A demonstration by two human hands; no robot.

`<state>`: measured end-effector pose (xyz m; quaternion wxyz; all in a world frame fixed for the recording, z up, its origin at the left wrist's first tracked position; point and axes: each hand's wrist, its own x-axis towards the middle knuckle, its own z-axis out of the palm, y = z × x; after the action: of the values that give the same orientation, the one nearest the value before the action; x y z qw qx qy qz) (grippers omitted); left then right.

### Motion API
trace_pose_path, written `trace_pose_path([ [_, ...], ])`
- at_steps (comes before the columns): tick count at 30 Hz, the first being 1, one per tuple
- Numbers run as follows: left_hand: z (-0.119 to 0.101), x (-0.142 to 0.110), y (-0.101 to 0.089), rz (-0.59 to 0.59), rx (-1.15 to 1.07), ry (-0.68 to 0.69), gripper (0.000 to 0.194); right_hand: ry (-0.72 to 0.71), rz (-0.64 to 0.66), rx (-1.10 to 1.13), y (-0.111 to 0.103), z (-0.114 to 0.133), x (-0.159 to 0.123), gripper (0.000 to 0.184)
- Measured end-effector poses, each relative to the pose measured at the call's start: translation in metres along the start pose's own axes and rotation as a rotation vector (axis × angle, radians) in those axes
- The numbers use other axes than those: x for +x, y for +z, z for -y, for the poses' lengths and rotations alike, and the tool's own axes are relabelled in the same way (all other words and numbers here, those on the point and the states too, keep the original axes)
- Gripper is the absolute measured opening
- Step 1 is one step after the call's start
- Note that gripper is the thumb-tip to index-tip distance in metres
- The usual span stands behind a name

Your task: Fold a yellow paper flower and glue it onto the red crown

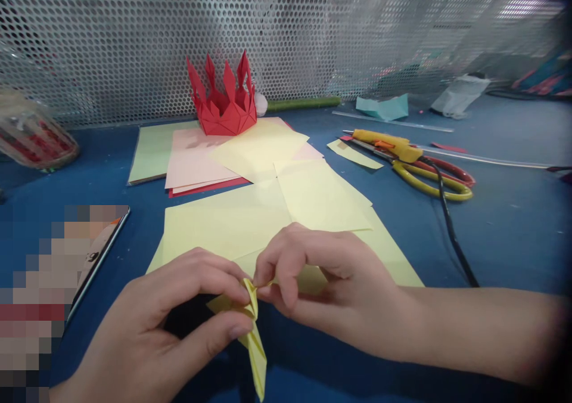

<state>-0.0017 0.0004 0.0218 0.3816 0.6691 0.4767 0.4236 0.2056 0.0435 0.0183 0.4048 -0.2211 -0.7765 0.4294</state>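
Between the thumb and fingers of my left hand is a folded piece of yellow paper, its long narrow point hanging downward. My right hand pinches the top of the same folded paper with thumb and index finger. Both sets of fingertips nearly meet there, so part of the folds is hidden. Flat yellow sheets lie on the blue table just behind my hands. Farther back, a red folded-paper crown with tall pointed tips stands on stacked papers.
Scissors and a yellow glue gun with a black cord lie at the right. A glass jar stands far left. At the left edge is a partly blurred flat device. Perforated metal mesh runs along the back.
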Motion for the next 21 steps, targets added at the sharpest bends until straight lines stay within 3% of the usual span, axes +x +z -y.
trace_pose_path([
  [9,0.0045,-0.0022,-0.0008,0.168,0.041,-0.021,0.007,-0.091,0.104,-0.032,0.0021,-0.0032,-0.0003,0.024],
  [15,0.0011,-0.0068,-0.0002,0.14,0.065,-0.033,0.009,-0.006,-0.022,-0.025,0.0013,0.0023,0.0009,0.017],
  [21,0.0002,-0.006,0.0008,0.12,0.037,-0.083,0.008,-0.003,-0.023,-0.029,0.0003,0.0007,0.0003,0.016],
])
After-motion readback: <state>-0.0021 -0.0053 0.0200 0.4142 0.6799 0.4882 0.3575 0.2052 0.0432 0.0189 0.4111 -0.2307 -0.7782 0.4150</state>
